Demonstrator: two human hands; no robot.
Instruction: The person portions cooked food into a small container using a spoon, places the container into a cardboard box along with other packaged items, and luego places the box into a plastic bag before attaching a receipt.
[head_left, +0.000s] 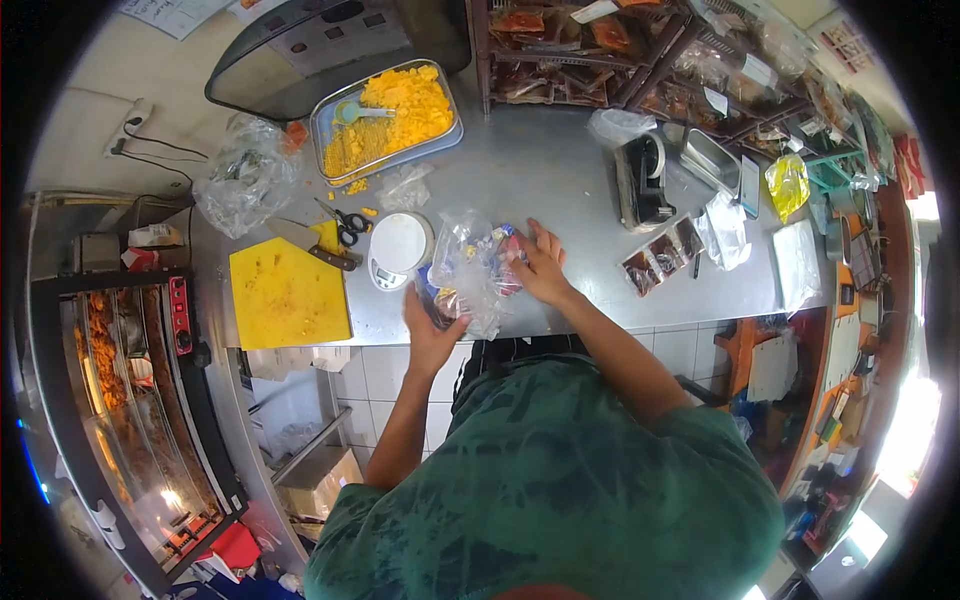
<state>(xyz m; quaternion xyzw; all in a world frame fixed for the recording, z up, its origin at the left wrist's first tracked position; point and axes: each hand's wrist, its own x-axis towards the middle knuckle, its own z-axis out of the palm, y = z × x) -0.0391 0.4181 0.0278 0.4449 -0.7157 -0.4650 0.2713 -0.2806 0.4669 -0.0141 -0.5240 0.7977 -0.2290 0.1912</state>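
A clear plastic bag (466, 259) with small blue, red and yellow wrapped packets in it lies at the front of the steel table. My left hand (433, 330) holds its near left side, with thumb and fingers around the bundle. On the opposite side, my right hand (544, 264) has its thumb side against the red and blue wrappers (510, 259), its fingers partly spread. Crumpled film hides much of the contents. Just left of the bag sits a white round kitchen scale (400, 244) with nothing on its plate.
A knife (330, 256) and black scissors (349, 223) lie by a yellow cutting board (291, 296). Behind is a metal tray (324, 163) of yellow crumbly food with a scoop. Rightward are a tape dispenser (637, 199), sealed dark packets (661, 255) and racks (555, 56).
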